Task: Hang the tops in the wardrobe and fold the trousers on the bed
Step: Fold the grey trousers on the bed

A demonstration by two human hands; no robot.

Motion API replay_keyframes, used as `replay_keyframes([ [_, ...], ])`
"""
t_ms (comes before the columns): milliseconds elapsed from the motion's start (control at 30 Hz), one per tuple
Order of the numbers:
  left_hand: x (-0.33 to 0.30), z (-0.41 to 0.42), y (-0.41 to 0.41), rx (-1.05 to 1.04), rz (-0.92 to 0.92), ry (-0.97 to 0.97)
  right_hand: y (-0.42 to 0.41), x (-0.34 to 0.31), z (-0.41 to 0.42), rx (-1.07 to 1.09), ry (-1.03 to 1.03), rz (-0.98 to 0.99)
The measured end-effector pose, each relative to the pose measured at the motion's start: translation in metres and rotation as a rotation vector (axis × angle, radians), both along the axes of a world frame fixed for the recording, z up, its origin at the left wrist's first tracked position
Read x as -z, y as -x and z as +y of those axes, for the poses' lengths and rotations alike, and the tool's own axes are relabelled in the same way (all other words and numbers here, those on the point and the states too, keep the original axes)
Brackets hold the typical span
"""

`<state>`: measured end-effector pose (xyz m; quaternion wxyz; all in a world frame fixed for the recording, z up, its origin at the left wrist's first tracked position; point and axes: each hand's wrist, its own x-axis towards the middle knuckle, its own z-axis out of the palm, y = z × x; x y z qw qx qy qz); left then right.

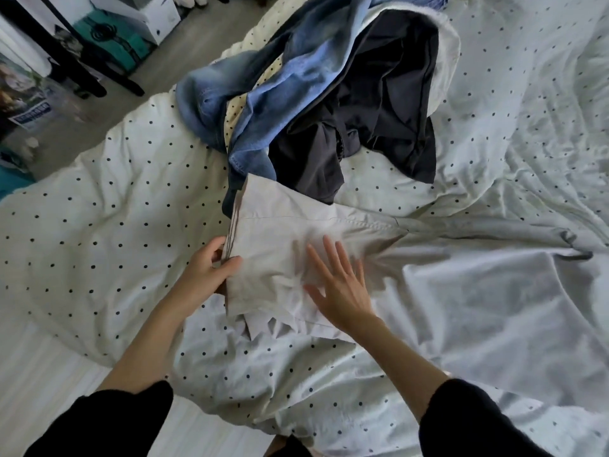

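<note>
Head view: pale trousers (283, 232) folded on the bed (99, 199).
Left hand (204, 272): pinching the stacked edge.
Right hand (339, 282): spread flat, pressing.
Handling: likely light, soft cloth; hold at folded edges.

White cotton bed cover (108, 206) with small dark dots, pale grey trousers (283, 232), blue denim jeans (263, 94) (at twelve o'clock), dark grey garment (389, 103).

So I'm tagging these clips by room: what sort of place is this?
Most likely a bedroom: a white duvet with dark polka dots covers a bed, a heap of blue denim jeans and dark grey garments lies on it, and boxes sit on the floor beside.
</note>
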<state>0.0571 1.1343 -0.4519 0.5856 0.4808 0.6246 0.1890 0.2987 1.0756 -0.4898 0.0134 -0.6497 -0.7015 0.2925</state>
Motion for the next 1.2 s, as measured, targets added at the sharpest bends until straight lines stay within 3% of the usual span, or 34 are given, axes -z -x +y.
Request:
replay_keyframes([
  [100, -0.020, 0.003, -0.025, 0.074, 0.009, -0.036, -0.021, -0.016, -0.021, 0.198, -0.051, 0.213],
  [200, -0.044, 0.002, -0.085, 0.192, -0.088, -0.118, -0.052, -0.033, -0.037, 0.348, -0.113, 0.258],
  [267, -0.051, -0.004, -0.130, 0.316, -0.033, -0.197, -0.071, -0.044, -0.040, 0.496, -0.051, 0.342],
  [400, -0.042, -0.026, -0.221, 0.469, 0.017, -0.235, -0.116, -0.067, -0.049, 1.027, 0.119, 0.841],
  [500, -0.022, -0.040, -0.274, 0.668, 0.116, -0.240, -0.146, -0.074, -0.061, 1.156, 0.169, 0.952],
  [600, 0.000, -0.053, -0.291, 0.796, 0.101, -0.222, -0.154, -0.070, -0.072, 1.155, 0.117, 0.794],
  [667, 0.008, -0.058, -0.281, 0.606, 0.038, -0.270, -0.150, -0.063, -0.077, 1.024, -0.030, 0.438],
  [733, 0.014, -0.058, -0.260, 0.354, 0.061, -0.454, -0.137, -0.060, -0.081, 0.817, -0.246, 0.182],
  [800, 0.019, -0.055, -0.235, 0.232, 0.095, -0.568, -0.117, -0.057, -0.080, 0.564, -0.404, 0.070],
  [867, 0.025, -0.055, -0.209, 0.175, 0.166, -0.557, -0.095, -0.050, -0.076, 0.342, -0.437, 0.033],
  [933, 0.030, -0.055, -0.192, 0.072, 0.161, -0.404, -0.078, -0.044, -0.066, 0.226, -0.313, 0.033],
  [1067, 0.036, -0.064, -0.185, -0.037, -0.119, 0.139, -0.088, -0.014, -0.034, 0.117, -0.081, -0.137],
  [1133, 0.047, -0.074, -0.184, 0.009, -0.185, 0.244, -0.105, 0.002, -0.018, 0.104, -0.039, -0.239],
  [1200, 0.058, -0.082, -0.183, 0.045, -0.149, 0.217, -0.120, 0.015, -0.010, 0.103, -0.014, -0.312],
])
